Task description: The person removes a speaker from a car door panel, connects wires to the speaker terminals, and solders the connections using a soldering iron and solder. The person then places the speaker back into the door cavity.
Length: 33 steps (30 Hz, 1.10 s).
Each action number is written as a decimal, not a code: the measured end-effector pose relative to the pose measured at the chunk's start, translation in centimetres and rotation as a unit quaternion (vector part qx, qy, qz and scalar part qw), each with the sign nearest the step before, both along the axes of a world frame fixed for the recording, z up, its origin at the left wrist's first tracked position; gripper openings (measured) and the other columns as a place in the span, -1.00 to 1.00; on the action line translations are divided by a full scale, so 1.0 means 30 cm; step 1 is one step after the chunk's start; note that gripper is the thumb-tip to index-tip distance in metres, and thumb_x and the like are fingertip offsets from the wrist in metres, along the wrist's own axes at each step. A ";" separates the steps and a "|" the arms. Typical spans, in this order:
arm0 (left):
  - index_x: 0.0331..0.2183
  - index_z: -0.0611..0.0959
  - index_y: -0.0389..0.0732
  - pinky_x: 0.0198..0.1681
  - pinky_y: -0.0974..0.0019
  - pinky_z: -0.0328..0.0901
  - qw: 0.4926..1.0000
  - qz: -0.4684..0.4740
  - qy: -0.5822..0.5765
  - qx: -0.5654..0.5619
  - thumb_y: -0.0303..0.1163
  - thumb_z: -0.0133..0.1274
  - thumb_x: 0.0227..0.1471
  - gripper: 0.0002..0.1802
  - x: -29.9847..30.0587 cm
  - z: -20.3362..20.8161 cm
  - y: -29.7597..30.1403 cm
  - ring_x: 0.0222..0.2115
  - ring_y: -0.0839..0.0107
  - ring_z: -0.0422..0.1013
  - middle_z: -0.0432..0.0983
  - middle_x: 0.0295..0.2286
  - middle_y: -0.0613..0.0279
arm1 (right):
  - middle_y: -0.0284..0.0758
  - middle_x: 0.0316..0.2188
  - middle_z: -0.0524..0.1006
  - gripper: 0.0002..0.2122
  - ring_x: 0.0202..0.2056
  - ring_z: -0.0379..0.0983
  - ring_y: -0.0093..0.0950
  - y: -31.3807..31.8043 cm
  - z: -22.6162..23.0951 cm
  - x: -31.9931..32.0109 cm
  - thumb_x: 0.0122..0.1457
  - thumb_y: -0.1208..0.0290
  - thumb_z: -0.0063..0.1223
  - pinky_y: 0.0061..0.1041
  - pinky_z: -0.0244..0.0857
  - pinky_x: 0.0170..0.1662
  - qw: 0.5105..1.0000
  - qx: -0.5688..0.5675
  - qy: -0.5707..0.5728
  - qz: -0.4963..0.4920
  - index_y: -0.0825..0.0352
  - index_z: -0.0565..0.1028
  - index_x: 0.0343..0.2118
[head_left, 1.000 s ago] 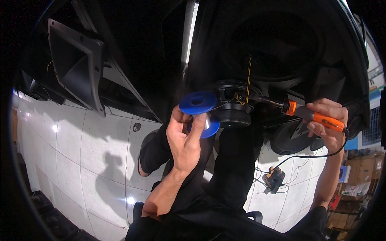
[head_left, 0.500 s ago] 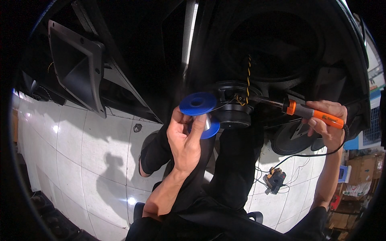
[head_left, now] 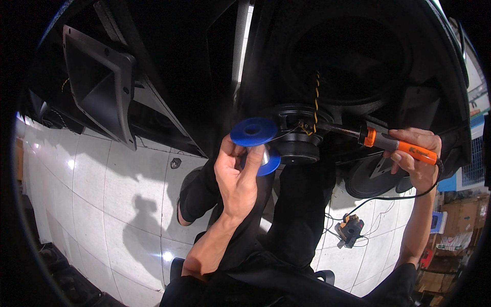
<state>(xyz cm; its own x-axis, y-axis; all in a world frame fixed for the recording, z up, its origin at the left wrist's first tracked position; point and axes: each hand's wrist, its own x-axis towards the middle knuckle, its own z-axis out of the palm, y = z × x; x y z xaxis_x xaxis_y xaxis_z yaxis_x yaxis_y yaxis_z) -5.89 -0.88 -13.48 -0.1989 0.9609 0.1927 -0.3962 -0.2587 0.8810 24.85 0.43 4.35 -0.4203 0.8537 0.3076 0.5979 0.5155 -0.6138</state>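
Observation:
My left hand point(head_left: 238, 180) is closed around a blue spool of solder point(head_left: 254, 131), thumb on the wound silver wire. A thin strand of solder runs from the spool to the terminal on a round black speaker driver point(head_left: 297, 148). My right hand point(head_left: 415, 153) grips an orange and grey soldering iron point(head_left: 401, 146), its metal shaft pointing left at that terminal. The exact contact of the tip is too small to make out. A twisted yellow and black wire point(head_left: 316, 100) comes down from the dark cabinet to the same terminal.
A black horn flare point(head_left: 99, 84) stands at the left against dark cabinets. The iron's black cord point(head_left: 388, 197) hangs from my right hand. A small dark device with cables point(head_left: 350, 230) lies on the white tiled floor point(head_left: 97, 179). Cardboard boxes point(head_left: 463, 215) are stacked at the far right.
My left hand and the solder spool have shifted very slightly to the right. The soldering iron stays at the terminal, its handle turned a little.

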 end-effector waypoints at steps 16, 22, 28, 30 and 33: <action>-0.04 0.54 -0.30 -0.05 0.36 0.40 1.000 0.008 0.002 -0.020 -0.19 0.21 0.19 -0.56 0.005 0.005 0.003 -0.21 0.47 0.54 0.62 -0.21 0.13 | -0.19 -0.39 0.67 -0.65 -0.57 0.61 -0.53 0.004 0.003 -0.002 0.09 0.28 0.36 -0.63 0.53 -0.49 1.000 0.002 0.010 0.007 0.39 0.66 -0.12; -0.01 0.53 -0.30 -0.03 0.32 0.46 1.000 0.000 0.013 -0.002 -0.34 0.12 0.25 -0.66 -0.004 -0.009 0.007 -0.17 0.43 0.57 0.61 -0.13 0.04 | -0.20 -0.39 0.68 -0.64 -0.56 0.62 -0.54 0.006 0.001 0.011 0.09 0.26 0.37 -0.64 0.52 -0.49 1.000 0.001 0.006 0.010 0.39 0.66 -0.12; 0.01 0.52 -0.31 -0.01 0.30 0.46 1.000 0.006 0.021 -0.004 -0.34 0.10 0.26 -0.65 -0.004 -0.009 0.006 -0.11 0.40 0.55 0.60 -0.11 0.02 | -0.21 -0.39 0.68 -0.64 -0.57 0.61 -0.54 0.010 -0.002 0.008 0.09 0.25 0.38 -0.65 0.51 -0.49 0.999 0.024 -0.017 0.023 0.38 0.66 -0.13; 0.01 0.52 -0.31 0.00 0.29 0.45 1.000 0.005 0.020 -0.002 -0.34 0.10 0.26 -0.65 -0.004 -0.008 0.008 -0.09 0.40 0.55 0.60 -0.10 0.01 | -0.21 -0.39 0.68 -0.64 -0.57 0.61 -0.54 0.008 0.003 -0.002 0.09 0.25 0.37 -0.64 0.52 -0.49 1.000 0.019 -0.015 0.018 0.38 0.66 -0.12; 0.01 0.52 -0.30 0.01 0.29 0.45 1.000 -0.014 -0.012 0.001 -0.35 0.11 0.26 -0.65 -0.004 -0.010 0.011 -0.08 0.40 0.54 0.60 -0.10 0.01 | -0.21 -0.40 0.68 -0.64 -0.57 0.61 -0.54 0.009 0.002 -0.004 0.09 0.25 0.38 -0.64 0.52 -0.49 1.000 0.018 -0.010 0.017 0.38 0.66 -0.12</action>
<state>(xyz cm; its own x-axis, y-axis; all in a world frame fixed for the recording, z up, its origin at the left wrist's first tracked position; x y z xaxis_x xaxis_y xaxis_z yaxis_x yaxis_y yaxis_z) -6.00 -0.56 -13.78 -0.1774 0.9656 0.1899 -0.4245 -0.2492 0.8705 24.73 0.69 4.39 -0.4553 0.8273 0.3289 0.5916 0.5572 -0.5827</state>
